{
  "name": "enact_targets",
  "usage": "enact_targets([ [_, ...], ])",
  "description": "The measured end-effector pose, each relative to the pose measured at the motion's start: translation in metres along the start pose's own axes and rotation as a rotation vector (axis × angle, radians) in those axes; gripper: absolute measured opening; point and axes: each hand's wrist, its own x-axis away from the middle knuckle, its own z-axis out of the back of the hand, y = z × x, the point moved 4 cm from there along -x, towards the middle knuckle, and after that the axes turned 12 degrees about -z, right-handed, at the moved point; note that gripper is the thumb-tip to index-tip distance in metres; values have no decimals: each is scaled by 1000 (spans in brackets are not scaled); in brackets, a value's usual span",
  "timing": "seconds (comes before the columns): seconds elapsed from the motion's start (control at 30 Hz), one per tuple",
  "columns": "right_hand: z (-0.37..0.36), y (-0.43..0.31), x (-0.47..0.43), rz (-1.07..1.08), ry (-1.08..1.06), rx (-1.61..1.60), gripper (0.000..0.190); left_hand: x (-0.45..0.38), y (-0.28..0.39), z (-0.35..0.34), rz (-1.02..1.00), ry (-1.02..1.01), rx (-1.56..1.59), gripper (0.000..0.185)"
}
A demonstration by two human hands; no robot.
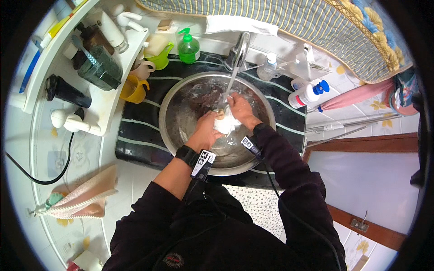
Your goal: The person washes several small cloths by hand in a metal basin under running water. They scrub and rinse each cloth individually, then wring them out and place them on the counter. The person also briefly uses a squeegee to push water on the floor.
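A white wet cloth point(226, 123) is held between my two hands over a round stainless steel basin point(165, 127). My left hand point(205, 130) grips its left side, where a small tan thing shows near the fingers. My right hand point(240, 109) holds the upper right part of the cloth. Water runs from the chrome faucet point(242, 47) down into the basin just above the cloth. Both wrists carry black straps with small marked devices and cables. The fingers partly hide the cloth.
Behind the basin stand a green soap pump bottle point(189, 49) and a clear plastic bottle point(268, 69). A yellow cup point(133, 90) is at the left, below a white shelf point(110, 101). A white bottle with a blue pump point(304, 95) stands right, on the dark counter point(288, 117).
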Motion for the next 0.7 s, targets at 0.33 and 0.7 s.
enact_targets([
  [0.33,-18,-9,22,-26,-273,431,62,19,-10,-18,305,154,114,60],
  [0.7,18,-39,81,-43,-610,-522,68,-37,-23,4,370,-161,415,46],
])
